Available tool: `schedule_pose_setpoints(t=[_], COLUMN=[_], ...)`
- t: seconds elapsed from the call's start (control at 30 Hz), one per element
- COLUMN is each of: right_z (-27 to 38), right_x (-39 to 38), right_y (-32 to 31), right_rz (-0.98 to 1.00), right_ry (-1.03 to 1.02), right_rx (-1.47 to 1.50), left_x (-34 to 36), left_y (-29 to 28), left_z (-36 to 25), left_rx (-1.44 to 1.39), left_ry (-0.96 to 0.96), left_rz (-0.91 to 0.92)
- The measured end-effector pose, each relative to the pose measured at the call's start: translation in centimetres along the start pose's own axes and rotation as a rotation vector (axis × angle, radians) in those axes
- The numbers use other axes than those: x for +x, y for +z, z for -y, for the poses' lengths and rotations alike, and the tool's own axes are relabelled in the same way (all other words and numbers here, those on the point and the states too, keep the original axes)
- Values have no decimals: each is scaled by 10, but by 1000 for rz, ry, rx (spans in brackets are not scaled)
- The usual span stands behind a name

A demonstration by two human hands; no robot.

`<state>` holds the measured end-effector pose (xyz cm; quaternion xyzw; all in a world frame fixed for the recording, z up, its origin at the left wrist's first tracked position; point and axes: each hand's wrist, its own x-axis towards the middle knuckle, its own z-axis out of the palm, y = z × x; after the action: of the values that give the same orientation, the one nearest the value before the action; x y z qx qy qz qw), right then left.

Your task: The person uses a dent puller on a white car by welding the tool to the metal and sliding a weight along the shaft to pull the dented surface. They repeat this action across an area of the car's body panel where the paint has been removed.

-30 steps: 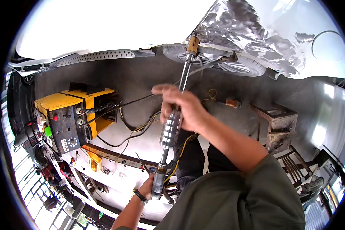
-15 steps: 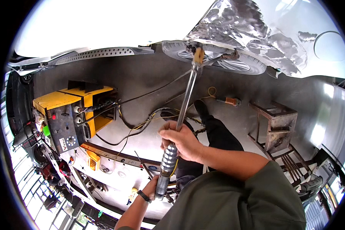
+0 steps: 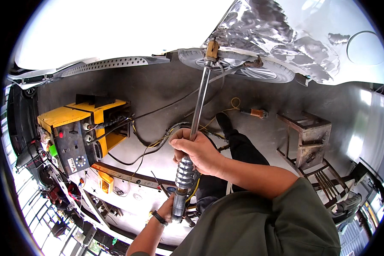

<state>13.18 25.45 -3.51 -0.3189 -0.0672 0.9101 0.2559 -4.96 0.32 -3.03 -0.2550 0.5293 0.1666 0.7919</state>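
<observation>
My two hands hold a long slide hammer point(image 3: 201, 96) that slants up toward a white car. At its rear end my left hand point(image 3: 166, 210) wraps the dark handle. Farther up, my right hand point(image 3: 200, 154) is closed round the shaft at the top of the ribbed chrome weight point(image 3: 184, 173). The hammer's tan front block point(image 3: 211, 50) lies over the lower edge of a bare, scraped metal patch point(image 3: 256, 30), above the wheel point(image 3: 264, 73). Whether its tip touches the panel cannot be made out. A yellow cable point(image 3: 194, 190) runs beside the handle.
At left stands a yellow and black machine point(image 3: 68, 115), its dark cables point(image 3: 166, 102) crossing the floor. An orange-bodied power tool point(image 3: 257, 112) lies beyond my feet. A rusty metal stool point(image 3: 312, 145) stands at right. Behind the machine is a white surface with a yellow device point(image 3: 105, 182).
The slide hammer's front end has moved up and left, nearer the scraped panel's edge. Both hands have shifted slightly left with it, still gripping.
</observation>
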Motion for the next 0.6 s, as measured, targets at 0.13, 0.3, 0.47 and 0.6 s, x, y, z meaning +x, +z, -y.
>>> schedule_pose_setpoints(t=[0.13, 0.3, 0.47, 0.6], right_z=[1, 2, 1, 10], right_x=[0, 1, -1, -2], right_y=[1, 1, 7, 5], right_rz=[16, 11, -84, -20], right_ry=[5, 23, -12, 54], right_rx=[-2, 4, -77, 1], left_x=[-3, -6, 0, -7], left_y=[1, 10, -7, 5], left_z=[-3, -5, -4, -3], left_rx=[17, -40, 108, 44], left_ry=[3, 0, -140, -117], left_rz=[5, -47, 58, 35])
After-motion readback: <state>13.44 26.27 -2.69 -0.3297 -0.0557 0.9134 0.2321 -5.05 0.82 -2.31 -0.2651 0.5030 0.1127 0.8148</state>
